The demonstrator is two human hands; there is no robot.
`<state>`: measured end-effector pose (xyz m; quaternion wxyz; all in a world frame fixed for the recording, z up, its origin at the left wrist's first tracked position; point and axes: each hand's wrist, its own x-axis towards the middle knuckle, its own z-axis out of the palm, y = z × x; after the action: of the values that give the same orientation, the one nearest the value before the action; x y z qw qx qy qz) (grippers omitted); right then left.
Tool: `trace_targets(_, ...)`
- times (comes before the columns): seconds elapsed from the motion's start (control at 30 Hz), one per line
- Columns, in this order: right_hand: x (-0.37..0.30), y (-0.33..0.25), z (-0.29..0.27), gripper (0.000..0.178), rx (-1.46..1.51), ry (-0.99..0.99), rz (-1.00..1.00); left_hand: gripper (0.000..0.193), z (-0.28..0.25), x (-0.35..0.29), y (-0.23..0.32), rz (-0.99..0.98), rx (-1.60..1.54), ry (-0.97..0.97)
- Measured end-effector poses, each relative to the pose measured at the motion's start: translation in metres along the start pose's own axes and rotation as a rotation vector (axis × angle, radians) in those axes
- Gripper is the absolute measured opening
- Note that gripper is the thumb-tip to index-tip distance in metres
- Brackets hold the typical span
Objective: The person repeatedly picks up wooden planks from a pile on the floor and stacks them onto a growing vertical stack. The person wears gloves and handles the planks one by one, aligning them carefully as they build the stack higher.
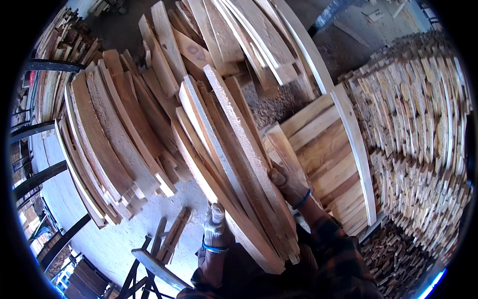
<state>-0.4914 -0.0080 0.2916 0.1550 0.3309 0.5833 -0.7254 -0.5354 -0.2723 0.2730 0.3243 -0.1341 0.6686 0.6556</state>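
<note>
A bundle of several long, rough-sawn wooden planks (226, 144) lies lengthwise between my hands, its near end over my lap area and its far end by other boards. My left hand (215, 228), in a pale work glove with a blue cuff, presses its curled fingers against the bundle's left side. On the right side, my gloved right hand (289, 187) closes around the bundle's edge, next to a shorter board (288, 152). The undersides of the planks and parts of both palms are hidden.
More loose planks (107, 127) lie to the left, and long boards (254, 35) lean at the far side. Flat boards (328, 154) sit to the right beside tall stacks of wood (413, 114). A wooden stand (164, 239) is at the lower left, near dark metal bars (45, 179).
</note>
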Motion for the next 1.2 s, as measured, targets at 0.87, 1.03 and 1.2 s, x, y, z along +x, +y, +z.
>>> trace_targets(0.87, -0.089, 0.338, -0.006, 0.039, -0.433, -0.023, 0.041, 0.06, 0.004, -0.06, -0.215, -0.876, 0.182, -0.123)
trace_targets(1.03, -0.111, 0.388, -0.008, 0.042, -0.472, 0.014, -0.115, 0.06, 0.033, -0.08, -0.199, -1.109, -0.181, 0.152)
trace_targets(1.2, -0.106, 0.31, -0.019, 0.043, -0.06, -0.127, 0.145, 0.058, 0.009, -0.133, -0.179, -0.846, -0.036, 0.116)
